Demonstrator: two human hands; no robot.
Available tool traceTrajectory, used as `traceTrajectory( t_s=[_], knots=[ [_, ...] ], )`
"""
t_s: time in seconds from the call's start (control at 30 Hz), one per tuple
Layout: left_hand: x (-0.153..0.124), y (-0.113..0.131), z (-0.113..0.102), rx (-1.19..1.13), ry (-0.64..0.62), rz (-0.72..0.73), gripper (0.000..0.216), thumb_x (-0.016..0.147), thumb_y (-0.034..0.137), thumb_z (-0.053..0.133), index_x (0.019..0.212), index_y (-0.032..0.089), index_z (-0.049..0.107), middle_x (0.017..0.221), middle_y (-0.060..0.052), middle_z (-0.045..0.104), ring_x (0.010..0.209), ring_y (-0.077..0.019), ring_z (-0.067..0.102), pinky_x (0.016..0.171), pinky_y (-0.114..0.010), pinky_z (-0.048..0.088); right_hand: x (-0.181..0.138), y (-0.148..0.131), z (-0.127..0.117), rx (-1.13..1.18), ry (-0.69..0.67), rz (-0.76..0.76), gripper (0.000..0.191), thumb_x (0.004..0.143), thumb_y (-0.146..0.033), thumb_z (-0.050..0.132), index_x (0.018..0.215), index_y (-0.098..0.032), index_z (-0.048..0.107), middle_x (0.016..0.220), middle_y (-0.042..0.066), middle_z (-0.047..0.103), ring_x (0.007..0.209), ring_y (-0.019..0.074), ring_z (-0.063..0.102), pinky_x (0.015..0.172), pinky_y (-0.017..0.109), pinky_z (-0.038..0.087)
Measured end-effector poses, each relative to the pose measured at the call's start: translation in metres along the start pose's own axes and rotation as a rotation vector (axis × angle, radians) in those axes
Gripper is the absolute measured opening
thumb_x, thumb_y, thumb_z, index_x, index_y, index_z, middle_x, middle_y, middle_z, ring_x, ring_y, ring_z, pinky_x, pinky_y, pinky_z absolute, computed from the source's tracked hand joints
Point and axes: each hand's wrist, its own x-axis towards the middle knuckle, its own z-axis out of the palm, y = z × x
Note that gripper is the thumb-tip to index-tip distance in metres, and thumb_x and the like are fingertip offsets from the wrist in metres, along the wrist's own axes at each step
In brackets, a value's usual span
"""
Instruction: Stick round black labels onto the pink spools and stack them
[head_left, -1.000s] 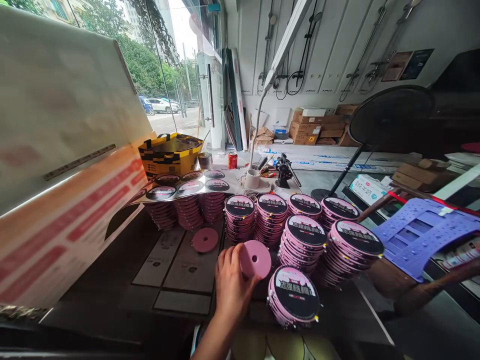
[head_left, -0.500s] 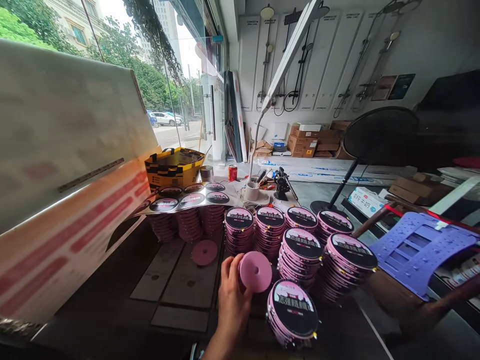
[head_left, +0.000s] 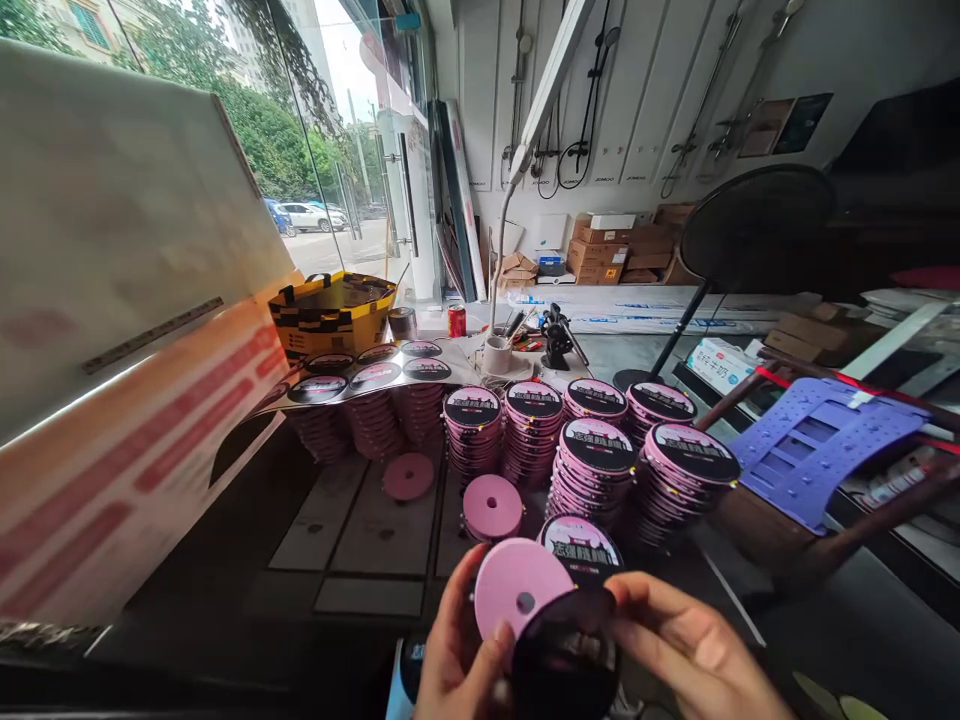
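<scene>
My left hand grips a pink round spool with a hole in its middle, thumb on its face. From the right, my right hand pinches the edge of a glossy black round label. The label overlaps the spool's lower right part; whether they touch, I cannot tell. Just beyond my hands lies another pink spool, bare on top. A stack of spools topped with a printed black-and-pink label is partly hidden behind my right hand.
Several labelled spool stacks fill the right of the dark table. A single pink spool lies left of them. Behind are a sheet of round labels, a yellow bag, a red can and a lamp. A purple stool stands right.
My left hand has drawn a pink spool closer, exposing another where it was. My right hand has come into view holding the black label. The camera has tilted down.
</scene>
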Motion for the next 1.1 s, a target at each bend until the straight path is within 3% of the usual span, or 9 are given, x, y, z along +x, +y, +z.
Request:
traceTrajectory(
  t_s=[0.1,0.2,0.27,0.33,0.43,0.53,0.73,1.1],
  knots=[
    [-0.018,-0.013,0.005,-0.129,-0.034,-0.058,0.069,0.061,0.033,0.076,0.124,0.030,0.048,0.114,-0.006,0.065,0.102,-0.0237,0.060,0.088,-0.030,0.044,0.003,0.003,0.007,0.018,-0.013,0.081,0.027,0.060,-0.043,0.076,0.070,-0.018,0.069,0.063,0.001,0.062,0.057,0.0129,0.055,0.056,0.023,0.046],
    [-0.027,-0.013,0.008,-0.197,-0.117,-0.275,0.094,0.063,0.024,0.075,0.138,0.034,0.020,0.109,-0.007,0.066,0.066,-0.0165,0.066,0.065,-0.030,0.050,0.000,0.006,0.010,0.050,0.016,0.142,0.029,0.058,-0.041,0.078,0.070,-0.016,0.068,0.061,0.000,0.061,0.051,0.0098,0.050,0.051,0.022,0.043],
    [-0.028,-0.010,0.008,-0.263,-0.181,-0.360,0.105,0.061,0.019,0.076,0.140,0.035,0.009,0.109,-0.008,0.066,0.058,-0.0139,0.064,0.061,-0.030,0.049,-0.002,0.005,0.010,0.050,0.034,0.156,0.029,0.058,-0.039,0.078,0.071,-0.016,0.068,0.060,-0.001,0.060,0.049,0.0089,0.048,0.050,0.021,0.042],
    [-0.028,-0.007,0.005,-0.337,-0.254,-0.367,0.103,0.058,0.016,0.076,0.139,0.036,0.015,0.109,-0.007,0.066,0.063,-0.0140,0.065,0.065,-0.030,0.049,-0.004,0.003,0.008,0.030,0.035,0.152,0.028,0.059,-0.038,0.078,0.071,-0.015,0.067,0.059,-0.001,0.060,0.049,0.0084,0.048,0.050,0.021,0.041],
    [-0.026,-0.006,0.002,-0.419,-0.357,-0.351,0.082,0.058,0.011,0.072,0.129,0.036,0.039,0.112,-0.005,0.064,0.070,-0.0156,0.065,0.065,-0.029,0.048,-0.003,-0.001,0.004,-0.023,-0.006,0.144,0.023,0.062,-0.035,0.075,0.072,-0.016,0.067,0.063,0.000,0.061,0.052,0.0092,0.049,0.051,0.021,0.041],
    [-0.026,-0.006,0.003,-0.430,-0.340,-0.362,0.077,0.052,0.001,0.069,0.120,0.035,0.051,0.118,-0.005,0.061,0.077,-0.0176,0.065,0.065,-0.029,0.049,-0.002,-0.005,0.002,-0.080,-0.024,0.152,0.022,0.062,-0.035,0.073,0.072,-0.016,0.067,0.064,0.000,0.061,0.053,0.0107,0.050,0.052,0.023,0.042],
    [-0.028,-0.004,0.007,-0.328,-0.291,-0.352,0.083,0.048,0.002,0.076,0.119,0.038,0.051,0.121,-0.003,0.059,0.085,-0.0184,0.064,0.072,-0.029,0.049,-0.001,-0.004,0.003,-0.109,-0.006,0.160,0.022,0.061,-0.034,0.073,0.070,-0.015,0.067,0.063,0.000,0.061,0.052,0.0104,0.048,0.050,0.023,0.041],
    [-0.026,-0.015,0.005,-0.325,-0.301,-0.290,0.081,0.052,0.004,0.077,0.121,0.037,0.049,0.123,-0.006,0.056,0.080,-0.0179,0.064,0.066,-0.028,0.051,-0.001,-0.003,0.007,-0.116,0.049,0.142,0.027,0.056,-0.038,0.076,0.066,-0.015,0.068,0.059,0.002,0.063,0.049,0.0110,0.050,0.047,0.023,0.043]
  ],
)
